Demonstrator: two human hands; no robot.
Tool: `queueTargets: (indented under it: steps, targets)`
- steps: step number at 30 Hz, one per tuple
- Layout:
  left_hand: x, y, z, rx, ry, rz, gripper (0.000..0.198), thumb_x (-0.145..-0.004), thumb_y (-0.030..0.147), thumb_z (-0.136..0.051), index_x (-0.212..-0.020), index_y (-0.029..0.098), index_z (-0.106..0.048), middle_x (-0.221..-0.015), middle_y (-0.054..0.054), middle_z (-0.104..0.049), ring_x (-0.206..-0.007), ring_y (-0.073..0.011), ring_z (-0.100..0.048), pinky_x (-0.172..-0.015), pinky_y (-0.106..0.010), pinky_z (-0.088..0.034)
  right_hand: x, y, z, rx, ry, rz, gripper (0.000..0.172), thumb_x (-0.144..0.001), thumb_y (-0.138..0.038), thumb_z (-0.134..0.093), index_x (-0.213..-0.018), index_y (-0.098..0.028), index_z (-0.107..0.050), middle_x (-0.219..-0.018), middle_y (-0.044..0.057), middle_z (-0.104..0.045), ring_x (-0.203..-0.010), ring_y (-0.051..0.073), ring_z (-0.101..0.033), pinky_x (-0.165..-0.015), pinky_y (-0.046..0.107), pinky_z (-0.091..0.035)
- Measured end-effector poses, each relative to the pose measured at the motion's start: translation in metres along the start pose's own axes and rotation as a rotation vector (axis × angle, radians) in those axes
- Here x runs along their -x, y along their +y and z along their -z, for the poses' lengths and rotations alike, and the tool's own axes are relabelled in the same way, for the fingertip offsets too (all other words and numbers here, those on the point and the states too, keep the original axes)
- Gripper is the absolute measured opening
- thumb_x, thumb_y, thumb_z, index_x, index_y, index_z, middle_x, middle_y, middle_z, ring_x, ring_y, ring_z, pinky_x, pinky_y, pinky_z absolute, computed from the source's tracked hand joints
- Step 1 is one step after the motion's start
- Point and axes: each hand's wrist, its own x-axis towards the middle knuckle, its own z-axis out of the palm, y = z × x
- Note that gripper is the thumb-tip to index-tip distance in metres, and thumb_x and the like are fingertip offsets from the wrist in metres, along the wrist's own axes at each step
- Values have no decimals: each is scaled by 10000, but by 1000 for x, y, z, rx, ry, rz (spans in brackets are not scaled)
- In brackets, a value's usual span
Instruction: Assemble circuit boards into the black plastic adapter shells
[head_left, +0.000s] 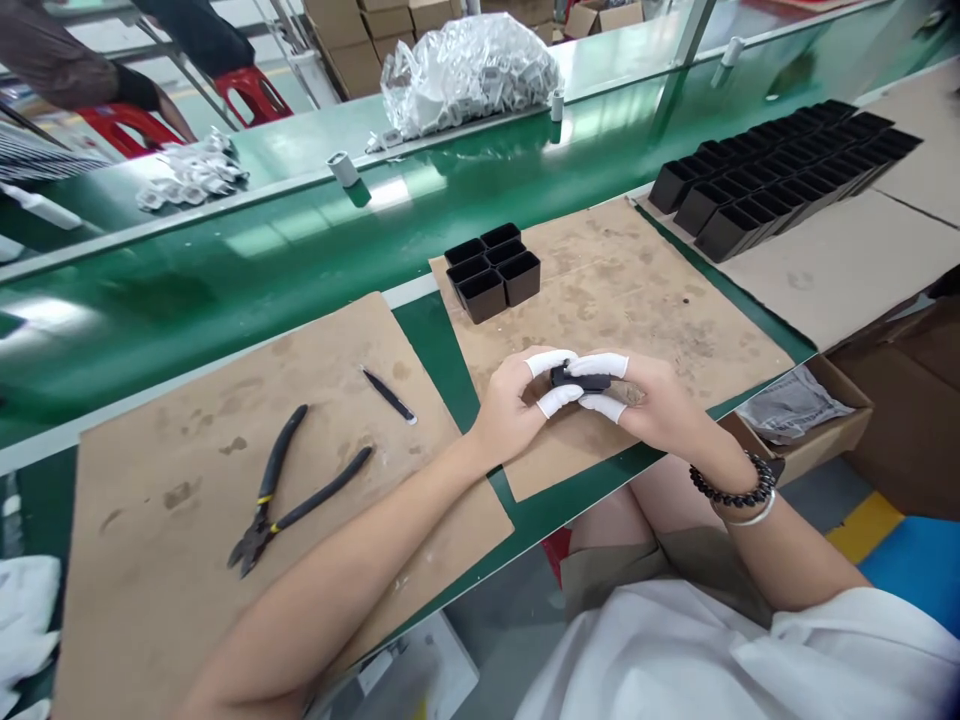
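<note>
Rows of black boxes [780, 180] are standing at two o'clock, a bulging plastic bag [476, 75] at eleven, a smaller box cluster [491, 275] nearer. Pliers [262, 515] are lying between eight and nine, a slim black tool [388, 394] at nine. My left hand [514, 405] and right hand [656, 397] are pinching a small black part [592, 382] between them.

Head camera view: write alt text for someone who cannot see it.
A left hand and a right hand in white fingertip covers hold a small black part over stained brown cardboard. Black-handled metal pliers and a slim black pointed tool lie at left; open black rectangular cups stand beyond.
</note>
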Motion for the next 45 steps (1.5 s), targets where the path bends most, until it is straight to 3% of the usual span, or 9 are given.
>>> queueTargets:
  steps: [13,19,24,26,31,36,38,41,45]
  targets:
    - [1,8,1,-25,-29,51,206,-996,345,-630,-1159,220,-622,-1047,-82,-706,-949,-211,-693,-855,-373,-580,3,10,-4,-133,-8,35,333,-967,-202,-657,-1288,-281,-694,-1288,57,-758,-1159,229,-737,-976,399,-630]
    - [-1,7,3,44,-81,71,175,-998,345,-627,-1127,234,-582,-1048,-63,-654,-943,-195,-670,-842,-358,-573,-5,18,0,-138,-49,72,218,-941,-276,-728,-1159,-257,-731,-1062,55,-782,-919,209,-740,-790,354,-615]
    - [-2,5,3,63,-106,59,200,-1009,362,-599,-1161,235,-569,-1091,-82,-652,-980,-202,-664,-871,-368,-580,-11,22,-1,-97,-67,128,156,-947,-278,-713,-1098,-240,-723,-993,55,-752,-862,197,-720,-736,335,-596]
    - [0,3,2,80,-68,73,286,-1011,431,-586,-1220,236,-572,-1153,-105,-657,-1040,-225,-670,-925,-396,-582,-10,20,-3,-60,-54,134,147,-952,-288,-704,-1089,-236,-716,-945,47,-738,-809,184,-704,-702,319,-589]
    - [5,-3,-4,95,225,250,367,-1024,492,-544,-1291,242,-568,-1177,-96,-665,-1058,-225,-686,-1018,-432,-558,-3,3,7,103,84,150,139,-935,-246,-708,-1073,-234,-703,-859,31,-721,-711,175,-686,-614,307,-571]
    - [6,-5,-6,69,262,350,334,-1014,438,-561,-1275,232,-593,-1157,-97,-684,-1083,-230,-685,-1018,-433,-564,7,-9,20,129,448,134,371,-881,-223,-773,-1216,-354,-681,-1136,53,-763,-992,272,-752,-839,441,-640]
    - [5,-5,-5,60,275,353,327,-1004,412,-577,-1274,229,-600,-1161,-98,-689,-1091,-230,-685,-1026,-437,-561,9,-4,14,189,418,99,265,-914,-257,-731,-1168,-329,-709,-1085,70,-776,-940,276,-764,-797,436,-651]
    - [4,-5,-3,33,285,379,316,-992,389,-589,-1260,223,-612,-1151,-95,-700,-1080,-231,-689,-1024,-442,-559,12,5,3,253,220,55,159,-953,-259,-670,-1101,-253,-726,-983,85,-793,-840,258,-779,-688,387,-658]
    - [4,-6,-2,25,287,383,300,-996,382,-576,-1244,217,-617,-1136,-96,-709,-1050,-229,-697,-993,-434,-570,16,6,-1,277,266,82,214,-930,-217,-702,-1141,-251,-718,-1122,96,-801,-996,267,-787,-826,403,-672]
